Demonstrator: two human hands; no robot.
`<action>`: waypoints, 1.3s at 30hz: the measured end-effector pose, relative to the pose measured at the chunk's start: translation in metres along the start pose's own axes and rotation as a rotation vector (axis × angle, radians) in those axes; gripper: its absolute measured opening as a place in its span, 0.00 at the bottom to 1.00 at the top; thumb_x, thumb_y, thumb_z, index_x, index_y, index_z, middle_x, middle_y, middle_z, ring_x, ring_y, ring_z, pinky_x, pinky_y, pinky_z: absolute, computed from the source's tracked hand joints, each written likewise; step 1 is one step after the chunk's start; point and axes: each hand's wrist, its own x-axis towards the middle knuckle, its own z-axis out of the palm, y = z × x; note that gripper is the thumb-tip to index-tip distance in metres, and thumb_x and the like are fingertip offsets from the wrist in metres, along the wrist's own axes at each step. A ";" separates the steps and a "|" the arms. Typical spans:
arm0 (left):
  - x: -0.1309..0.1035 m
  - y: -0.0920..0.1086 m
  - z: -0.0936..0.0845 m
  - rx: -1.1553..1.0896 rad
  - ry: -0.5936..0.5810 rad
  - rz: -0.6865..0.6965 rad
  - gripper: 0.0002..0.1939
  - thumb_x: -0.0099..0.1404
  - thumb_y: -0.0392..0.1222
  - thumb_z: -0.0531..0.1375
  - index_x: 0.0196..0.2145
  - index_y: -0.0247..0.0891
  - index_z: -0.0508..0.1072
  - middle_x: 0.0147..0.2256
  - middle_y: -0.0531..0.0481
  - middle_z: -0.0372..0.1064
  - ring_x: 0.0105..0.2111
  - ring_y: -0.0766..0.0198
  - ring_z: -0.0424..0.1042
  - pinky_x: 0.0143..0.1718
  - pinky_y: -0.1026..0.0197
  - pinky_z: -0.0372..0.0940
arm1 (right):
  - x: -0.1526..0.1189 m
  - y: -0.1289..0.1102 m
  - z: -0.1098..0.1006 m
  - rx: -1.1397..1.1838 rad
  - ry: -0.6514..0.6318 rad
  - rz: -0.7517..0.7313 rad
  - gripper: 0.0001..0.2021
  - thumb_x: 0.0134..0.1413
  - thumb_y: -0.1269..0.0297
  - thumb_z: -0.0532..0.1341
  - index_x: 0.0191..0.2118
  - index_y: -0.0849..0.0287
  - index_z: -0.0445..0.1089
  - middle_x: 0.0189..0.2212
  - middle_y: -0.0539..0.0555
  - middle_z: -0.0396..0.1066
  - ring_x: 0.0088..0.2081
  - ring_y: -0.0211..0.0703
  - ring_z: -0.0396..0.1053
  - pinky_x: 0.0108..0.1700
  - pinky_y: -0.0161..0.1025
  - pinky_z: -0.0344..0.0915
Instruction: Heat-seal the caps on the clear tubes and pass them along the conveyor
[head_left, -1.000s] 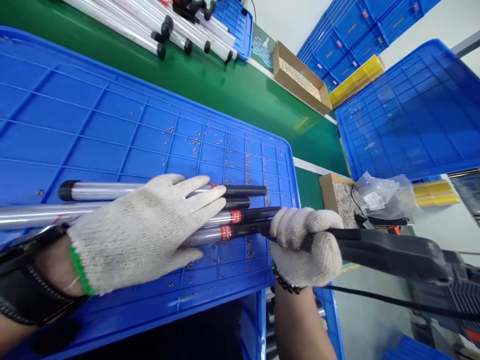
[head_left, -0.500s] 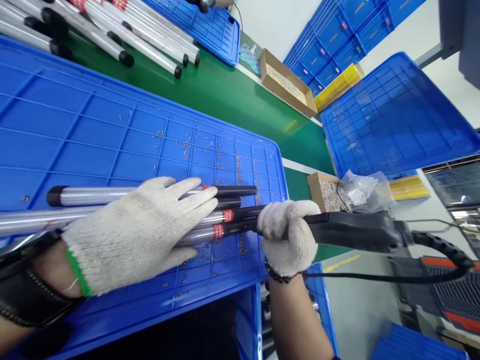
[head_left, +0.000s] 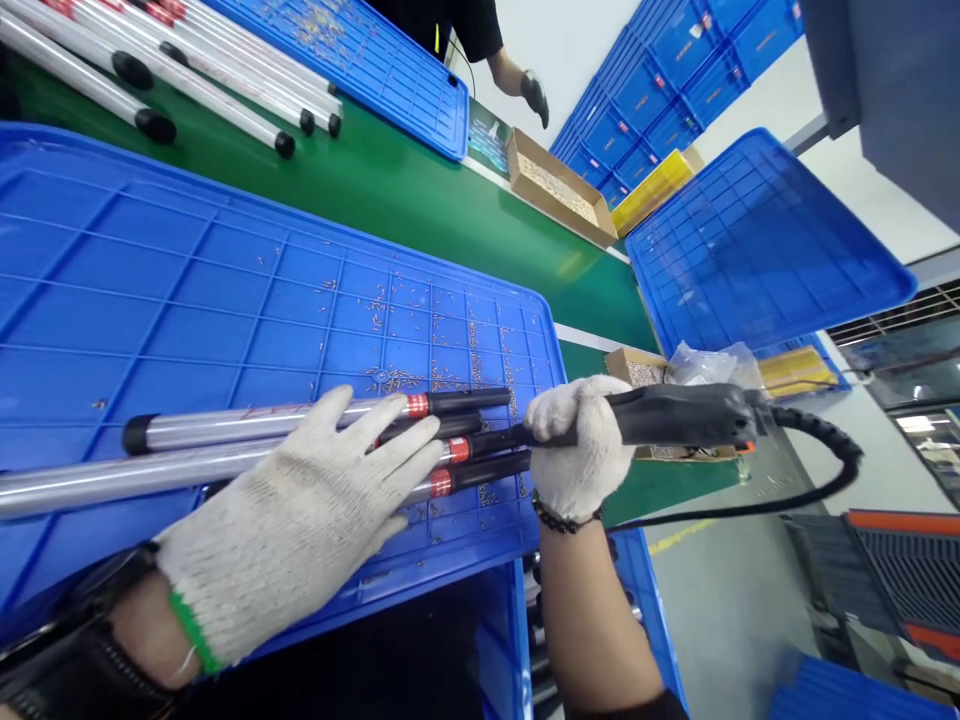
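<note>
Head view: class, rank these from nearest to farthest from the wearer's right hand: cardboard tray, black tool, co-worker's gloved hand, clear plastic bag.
1. Black tool: gripped in the right hand.
2. Clear plastic bag: beyond the hand, to its right.
3. Cardboard tray: farther out, straight ahead.
4. Co-worker's gloved hand: beyond the tray, slightly left.

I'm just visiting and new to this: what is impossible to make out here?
In the current head view:
Parts of the tubes: hidden by the gloved left grip.
One tube: its end is cut off by the left edge.
Part of the black tool: hidden by the gloved right grip.
Tiny pieces on the blue lid: too small to identify.
A co-worker: mostly cut off by the top edge.
</note>
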 end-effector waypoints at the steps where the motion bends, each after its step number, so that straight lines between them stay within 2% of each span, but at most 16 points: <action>1: 0.000 0.000 0.000 0.003 -0.008 0.002 0.24 0.74 0.44 0.68 0.65 0.46 0.80 0.66 0.39 0.78 0.68 0.27 0.70 0.65 0.17 0.63 | 0.001 0.001 0.001 -0.021 0.019 0.001 0.09 0.66 0.66 0.71 0.35 0.53 0.71 0.19 0.40 0.63 0.18 0.36 0.60 0.24 0.34 0.67; 3: 0.000 -0.001 0.001 0.006 -0.008 0.006 0.23 0.75 0.42 0.66 0.65 0.45 0.80 0.67 0.40 0.78 0.68 0.27 0.71 0.65 0.18 0.63 | 0.002 0.003 0.001 -0.047 0.054 0.001 0.09 0.65 0.67 0.71 0.35 0.53 0.71 0.19 0.40 0.63 0.18 0.36 0.60 0.24 0.34 0.67; 6: 0.000 -0.001 0.004 -0.007 0.025 0.002 0.25 0.73 0.46 0.68 0.67 0.48 0.80 0.65 0.39 0.79 0.68 0.28 0.71 0.64 0.19 0.64 | 0.002 0.005 -0.001 -0.077 0.068 0.007 0.09 0.64 0.66 0.72 0.37 0.53 0.71 0.19 0.40 0.63 0.18 0.36 0.60 0.24 0.34 0.67; 14: -0.004 -0.002 0.011 -0.014 0.032 0.015 0.23 0.74 0.46 0.67 0.65 0.48 0.81 0.66 0.39 0.78 0.69 0.27 0.70 0.65 0.17 0.62 | 0.005 0.008 -0.003 -0.121 -0.036 0.083 0.11 0.65 0.62 0.72 0.35 0.53 0.70 0.20 0.41 0.63 0.18 0.37 0.59 0.22 0.38 0.65; 20: -0.007 -0.004 0.020 -0.033 -0.013 0.016 0.31 0.72 0.45 0.70 0.71 0.49 0.76 0.70 0.38 0.74 0.72 0.23 0.65 0.67 0.14 0.59 | 0.007 0.008 -0.004 -0.102 -0.034 0.116 0.12 0.63 0.62 0.72 0.36 0.52 0.67 0.19 0.40 0.62 0.17 0.37 0.57 0.21 0.37 0.62; 24: -0.006 -0.003 0.016 -0.049 0.022 -0.009 0.32 0.73 0.48 0.69 0.72 0.45 0.76 0.68 0.37 0.76 0.69 0.28 0.70 0.70 0.18 0.61 | 0.009 0.009 -0.007 -0.094 -0.014 0.129 0.12 0.63 0.61 0.73 0.37 0.52 0.67 0.19 0.39 0.62 0.17 0.37 0.58 0.21 0.36 0.63; 26: -0.006 -0.003 0.013 -0.042 0.043 -0.039 0.36 0.70 0.51 0.72 0.72 0.39 0.76 0.69 0.33 0.75 0.69 0.28 0.70 0.72 0.23 0.62 | 0.012 0.008 -0.007 -0.103 -0.012 0.121 0.13 0.63 0.60 0.73 0.38 0.52 0.67 0.19 0.39 0.62 0.17 0.37 0.57 0.21 0.37 0.63; 29: -0.006 -0.004 0.008 -0.012 0.025 -0.071 0.45 0.65 0.54 0.73 0.74 0.31 0.72 0.73 0.26 0.69 0.73 0.26 0.66 0.74 0.27 0.63 | 0.012 0.005 -0.001 -0.081 -0.022 0.099 0.14 0.63 0.58 0.74 0.36 0.51 0.67 0.18 0.39 0.61 0.17 0.37 0.57 0.21 0.37 0.63; 32: -0.007 -0.004 0.005 0.015 -0.004 -0.099 0.50 0.66 0.59 0.71 0.76 0.26 0.67 0.76 0.21 0.63 0.76 0.24 0.63 0.75 0.26 0.63 | 0.004 -0.002 0.012 -0.020 -0.052 0.065 0.16 0.65 0.57 0.74 0.35 0.51 0.66 0.19 0.39 0.60 0.17 0.37 0.57 0.22 0.37 0.64; 35: -0.005 -0.005 0.003 0.036 -0.043 -0.140 0.50 0.69 0.65 0.68 0.75 0.26 0.68 0.75 0.19 0.63 0.75 0.23 0.64 0.73 0.25 0.64 | -0.010 -0.006 0.027 0.075 -0.092 0.044 0.12 0.67 0.60 0.73 0.36 0.51 0.69 0.19 0.39 0.61 0.17 0.36 0.59 0.22 0.36 0.65; 39: -0.003 -0.005 0.000 0.047 -0.075 -0.163 0.48 0.72 0.69 0.64 0.74 0.28 0.69 0.75 0.20 0.64 0.73 0.25 0.67 0.72 0.27 0.66 | -0.023 0.004 0.043 0.140 -0.126 0.069 0.12 0.66 0.59 0.73 0.39 0.51 0.69 0.20 0.39 0.62 0.18 0.36 0.59 0.22 0.35 0.65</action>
